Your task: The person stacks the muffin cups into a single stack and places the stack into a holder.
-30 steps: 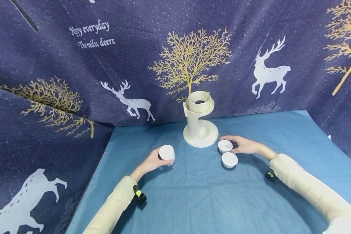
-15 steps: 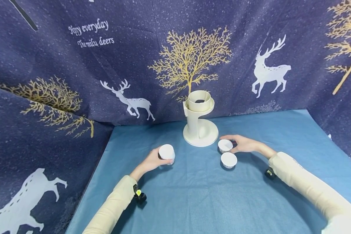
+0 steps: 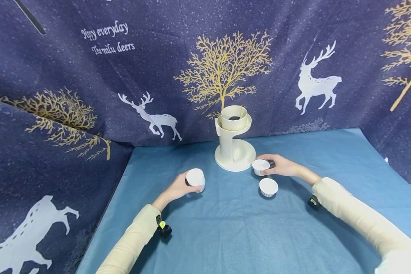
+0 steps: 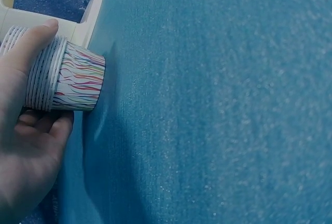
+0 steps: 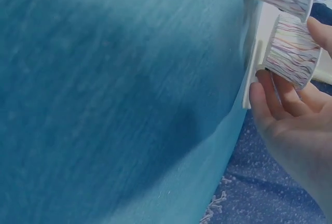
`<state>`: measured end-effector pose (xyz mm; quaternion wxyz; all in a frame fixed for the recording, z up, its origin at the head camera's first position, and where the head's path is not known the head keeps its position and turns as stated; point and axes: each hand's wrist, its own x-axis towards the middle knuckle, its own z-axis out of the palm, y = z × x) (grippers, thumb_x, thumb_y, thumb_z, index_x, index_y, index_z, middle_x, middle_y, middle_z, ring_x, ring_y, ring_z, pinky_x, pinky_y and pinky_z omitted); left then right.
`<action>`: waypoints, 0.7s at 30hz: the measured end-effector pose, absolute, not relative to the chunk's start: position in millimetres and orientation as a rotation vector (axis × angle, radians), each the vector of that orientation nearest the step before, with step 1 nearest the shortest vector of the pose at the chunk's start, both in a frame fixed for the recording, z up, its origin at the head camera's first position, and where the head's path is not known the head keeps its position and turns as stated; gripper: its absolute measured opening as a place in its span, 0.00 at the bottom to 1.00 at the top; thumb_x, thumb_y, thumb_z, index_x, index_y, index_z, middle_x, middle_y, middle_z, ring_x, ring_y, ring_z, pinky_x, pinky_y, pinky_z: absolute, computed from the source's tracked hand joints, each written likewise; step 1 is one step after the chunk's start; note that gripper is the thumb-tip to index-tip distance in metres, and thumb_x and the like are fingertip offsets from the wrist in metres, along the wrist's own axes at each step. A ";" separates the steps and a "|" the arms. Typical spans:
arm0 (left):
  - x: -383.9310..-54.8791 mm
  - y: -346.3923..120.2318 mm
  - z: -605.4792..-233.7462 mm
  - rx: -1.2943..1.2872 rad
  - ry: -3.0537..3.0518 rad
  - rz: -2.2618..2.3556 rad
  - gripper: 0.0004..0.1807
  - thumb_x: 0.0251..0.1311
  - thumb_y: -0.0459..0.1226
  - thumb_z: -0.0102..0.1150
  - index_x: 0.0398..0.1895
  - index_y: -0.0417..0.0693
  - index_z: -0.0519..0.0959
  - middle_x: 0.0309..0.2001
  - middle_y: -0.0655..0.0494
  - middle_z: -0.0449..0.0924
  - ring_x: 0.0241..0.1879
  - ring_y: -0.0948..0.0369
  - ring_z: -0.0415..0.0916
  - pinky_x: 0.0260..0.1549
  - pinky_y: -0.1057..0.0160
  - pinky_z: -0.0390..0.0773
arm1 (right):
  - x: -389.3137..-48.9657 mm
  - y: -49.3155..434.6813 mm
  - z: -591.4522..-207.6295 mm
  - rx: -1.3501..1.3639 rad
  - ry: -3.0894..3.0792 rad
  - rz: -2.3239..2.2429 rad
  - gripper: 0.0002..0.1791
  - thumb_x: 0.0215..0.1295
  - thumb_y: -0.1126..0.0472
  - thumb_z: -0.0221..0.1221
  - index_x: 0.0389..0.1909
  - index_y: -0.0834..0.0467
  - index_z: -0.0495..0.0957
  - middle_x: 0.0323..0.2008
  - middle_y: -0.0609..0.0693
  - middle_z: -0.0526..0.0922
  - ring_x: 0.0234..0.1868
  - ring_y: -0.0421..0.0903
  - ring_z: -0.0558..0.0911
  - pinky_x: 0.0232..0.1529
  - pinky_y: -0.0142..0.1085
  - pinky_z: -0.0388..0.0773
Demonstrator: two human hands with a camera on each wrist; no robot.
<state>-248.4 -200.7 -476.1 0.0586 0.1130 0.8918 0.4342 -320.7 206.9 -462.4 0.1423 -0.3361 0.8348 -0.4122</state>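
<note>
Several nested white paper cups (image 3: pixel 195 178) sit in my left hand (image 3: pixel 176 189), just left of the frame's centre, thumb and fingers wrapped round the stacked rims; the left wrist view shows coloured wavy lines on their side. My right hand (image 3: pixel 285 166), right of centre, grips a single cup (image 3: pixel 260 167) between thumb and fingers. Just below it in the frame, a second cup (image 3: pixel 268 187) stands upright on the blue table (image 3: pixel 226 232). The cream stand (image 3: pixel 227 151) rises at upper centre.

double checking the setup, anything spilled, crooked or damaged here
Nothing stands out. The cup stack in the left hand nests evenly; the held cup in the right hand looks undamaged; the loose cup and cream stand are upright. No spill shows on the blue cloth.
</note>
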 end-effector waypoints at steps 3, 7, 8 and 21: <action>-248.2 -201.2 -475.1 0.348 2.684 1.332 0.37 0.40 0.46 0.72 0.56 0.50 0.70 0.48 0.53 0.78 0.45 0.59 0.73 0.45 0.58 0.73 | -319.7 202.1 -460.7 -0.966 2.426 -1.200 0.30 0.56 0.54 0.62 0.59 0.61 0.68 0.53 0.55 0.75 0.51 0.48 0.75 0.50 0.37 0.74; -247.9 -201.2 -474.2 0.346 2.671 1.343 0.36 0.39 0.46 0.73 0.56 0.51 0.71 0.47 0.53 0.78 0.44 0.59 0.73 0.43 0.60 0.73 | -318.9 196.7 -458.7 -0.957 2.476 -1.201 0.28 0.54 0.54 0.64 0.56 0.58 0.70 0.50 0.53 0.77 0.48 0.43 0.75 0.48 0.35 0.75; -248.1 -201.2 -474.2 0.341 2.670 1.341 0.36 0.39 0.46 0.73 0.56 0.51 0.71 0.47 0.53 0.78 0.43 0.59 0.73 0.43 0.60 0.73 | -319.2 195.8 -458.9 -0.961 2.489 -1.200 0.27 0.54 0.55 0.64 0.55 0.57 0.71 0.50 0.53 0.78 0.47 0.42 0.75 0.48 0.35 0.75; -249.0 -201.3 -474.4 0.359 2.667 1.336 0.36 0.40 0.46 0.73 0.55 0.50 0.71 0.47 0.53 0.78 0.44 0.60 0.73 0.45 0.59 0.73 | -317.4 183.8 -455.9 -0.980 2.414 -1.309 0.26 0.53 0.57 0.65 0.53 0.57 0.69 0.46 0.54 0.78 0.45 0.43 0.75 0.46 0.32 0.75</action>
